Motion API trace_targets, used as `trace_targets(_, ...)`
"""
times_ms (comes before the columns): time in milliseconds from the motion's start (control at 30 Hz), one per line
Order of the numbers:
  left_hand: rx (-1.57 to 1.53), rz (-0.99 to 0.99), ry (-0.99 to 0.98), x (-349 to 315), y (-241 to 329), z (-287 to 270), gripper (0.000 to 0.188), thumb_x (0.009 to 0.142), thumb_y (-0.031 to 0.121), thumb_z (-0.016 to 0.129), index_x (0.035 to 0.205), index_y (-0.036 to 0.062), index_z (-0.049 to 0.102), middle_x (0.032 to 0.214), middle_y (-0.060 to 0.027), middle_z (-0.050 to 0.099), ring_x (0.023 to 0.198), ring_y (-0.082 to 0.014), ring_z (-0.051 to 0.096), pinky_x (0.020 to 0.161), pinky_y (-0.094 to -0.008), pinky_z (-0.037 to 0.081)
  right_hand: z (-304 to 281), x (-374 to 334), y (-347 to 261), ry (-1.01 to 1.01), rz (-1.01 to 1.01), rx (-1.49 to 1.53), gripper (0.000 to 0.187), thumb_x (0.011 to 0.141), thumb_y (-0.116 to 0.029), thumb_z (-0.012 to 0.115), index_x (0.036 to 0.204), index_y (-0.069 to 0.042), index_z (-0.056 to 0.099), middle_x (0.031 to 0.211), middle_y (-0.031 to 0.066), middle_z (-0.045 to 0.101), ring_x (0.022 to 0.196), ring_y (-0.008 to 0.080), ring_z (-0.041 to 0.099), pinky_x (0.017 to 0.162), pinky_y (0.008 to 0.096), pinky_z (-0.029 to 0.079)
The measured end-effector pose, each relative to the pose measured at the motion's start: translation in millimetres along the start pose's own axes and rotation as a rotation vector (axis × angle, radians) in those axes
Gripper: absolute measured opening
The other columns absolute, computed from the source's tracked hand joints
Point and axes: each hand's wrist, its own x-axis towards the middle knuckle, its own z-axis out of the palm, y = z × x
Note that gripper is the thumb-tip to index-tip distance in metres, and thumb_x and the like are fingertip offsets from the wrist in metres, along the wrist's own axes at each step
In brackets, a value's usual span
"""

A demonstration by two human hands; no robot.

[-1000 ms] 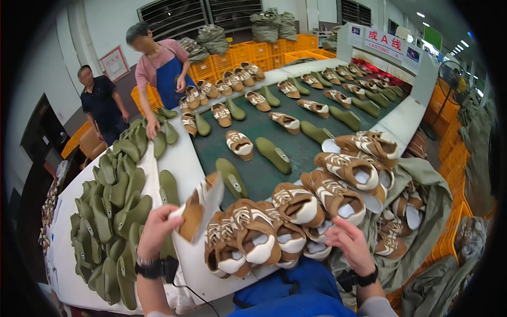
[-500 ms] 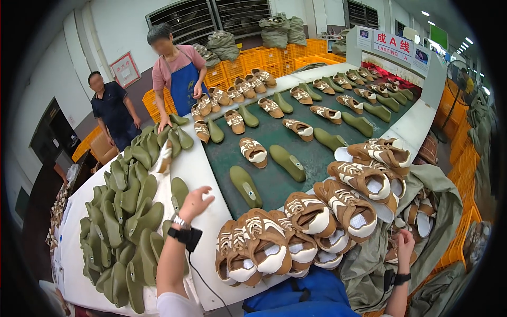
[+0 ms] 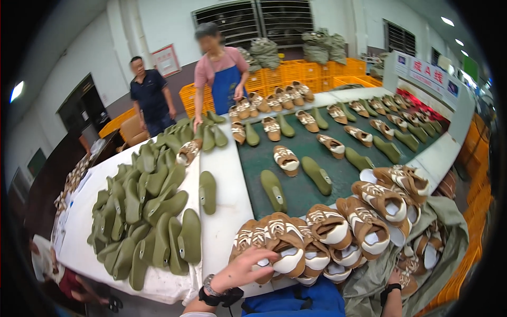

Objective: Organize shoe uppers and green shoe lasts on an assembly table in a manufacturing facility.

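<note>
A heap of brown-and-white shoe uppers [image 3: 317, 232] lies at the near end of the dark green belt [image 3: 301, 158]. My left hand [image 3: 244, 268], with a black watch on its wrist, reaches into the heap's near left corner, and its fingers curl over one brown-and-white upper [image 3: 274, 252]. My right hand [image 3: 396, 276], with a black wristband, is low at the right, down among more uppers in a grey-green sack [image 3: 449, 222]. Its fingers are mostly hidden by the shoes.
A pile of olive-green soles [image 3: 148, 211] covers the white table on the left, and one sole [image 3: 207, 192] lies alone. Uppers and soles lie in pairs along the belt. Two people [image 3: 219, 74] [image 3: 150, 95] stand at the far end. Orange crates [image 3: 296, 71] line the back.
My left hand let go of the piece it held, rose open, then came down onto the heap of uppers. My right hand dropped from the heap into the sack at the right.
</note>
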Motion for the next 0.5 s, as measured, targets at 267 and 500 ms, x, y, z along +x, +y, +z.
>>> trace_targets(267, -0.133, 0.158, -0.072, -3.3, 21.5, 35.7, 0.030, 0.085, 0.018, 0.055, 0.112, 0.0056, 0.053, 0.110, -0.0058, 0.056, 0.105, -0.0223, 0.052, 0.101, -0.0436, 0.029, 26.7, 37.6, 34.3, 0.191, -0.097, -0.118, 0.036, 0.088, -0.032, 0.037, 0.102, -0.006, 0.057, 0.101, 0.0083, 0.060, 0.108, 0.0232, 0.046, 0.094, 0.0496, 0.026)
trace_targets(500, -0.255, 0.122, -0.114, -11.4, 25.5, 37.2, 0.029, 0.083, 0.009, 0.056, 0.111, 0.0041, 0.053, 0.101, -0.0068, 0.058, 0.096, -0.0201, 0.055, 0.095, -0.0364, 0.036, -98.9, -10.6, 82.6, 0.624, -0.101, 0.752, 0.031, 0.088, -0.024, 0.045, 0.101, 0.003, 0.053, 0.093, 0.0131, 0.059, 0.080, 0.0225, 0.055, 0.077, 0.0356, 0.042)
